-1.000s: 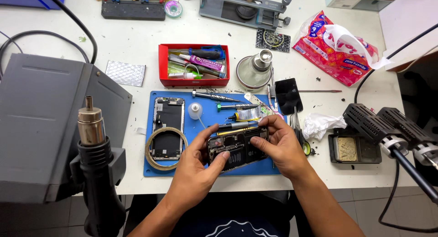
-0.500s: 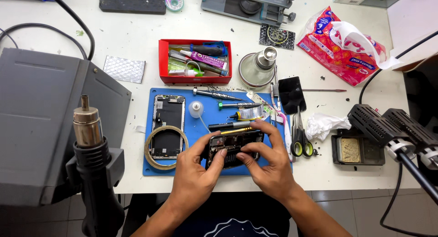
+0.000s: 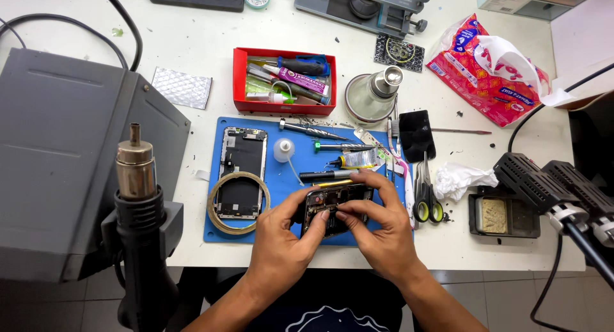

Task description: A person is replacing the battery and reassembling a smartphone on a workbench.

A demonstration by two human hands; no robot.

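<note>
1. Over the blue mat on the counter, both hands hold the opened phone body, internals facing up.
2. Left hand grips its left edge; right hand steadies the right edge, fingertips pressing on the internals.
3. Progress, judged: phone is open, its screen panel laid aside under a tape ring; internal work unfinished.
4. Versus earlier frames: grip unchanged; the head camera has tilted down, so everything on the counter sits higher in view.
</note>
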